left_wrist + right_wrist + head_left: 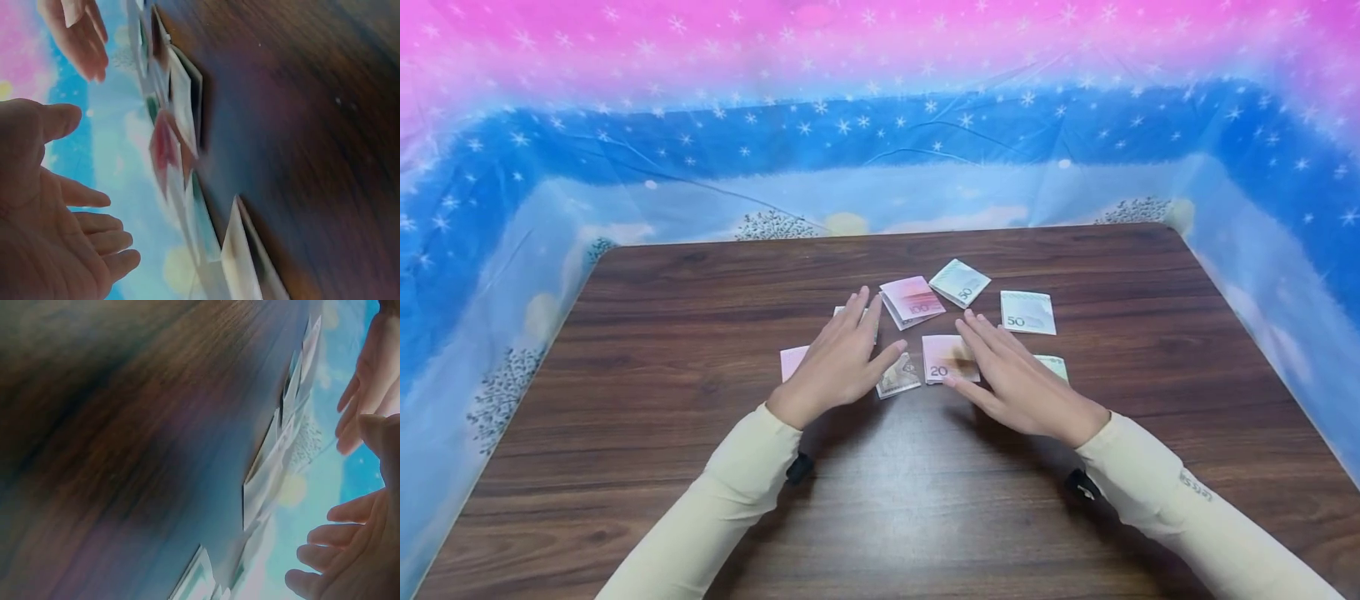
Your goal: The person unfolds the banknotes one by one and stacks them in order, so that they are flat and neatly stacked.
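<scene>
Folded banknotes lie spread on a brown wooden table. My left hand (838,354), fingers straight and palm down, is held over the left-hand notes, partly covering a pink note (792,361) and a pale one behind its fingers. By its thumb is a brownish note (898,381). My right hand (1026,383) is stretched out likewise, its fingertips overlapping a 20 note (938,358) in the head view; a green note (1055,365) shows partly behind it. Both wrist views show the palms raised above the notes, holding nothing. In the left wrist view a folded note (239,259) stands half unfolded.
Farther back lie a pink 100 note (913,298), a tilted green 50 note (958,283) and another 50 note (1028,314) to the right. The wooden table (910,517) has its far edge against a pink and blue snowflake cloth (880,133), which also rises along both sides.
</scene>
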